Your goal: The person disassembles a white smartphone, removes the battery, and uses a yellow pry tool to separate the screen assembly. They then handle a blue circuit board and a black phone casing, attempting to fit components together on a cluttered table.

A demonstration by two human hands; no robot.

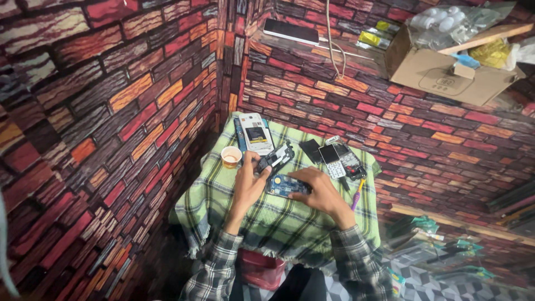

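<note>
Currently, a blue circuit board [285, 185] is pinned flat on the green checked cloth [278, 223] of the tabletop under the right hand [322, 192]. A black phone frame [274, 160] is clamped in the left hand [248, 179], just above the board. Board judged light, stiff, fragile: best taken by its bare edges, components left untouched. Frame likely thin plastic, flexes; grip by its side rails. A small paper cup [230, 156] is standing close by the left hand.
</note>
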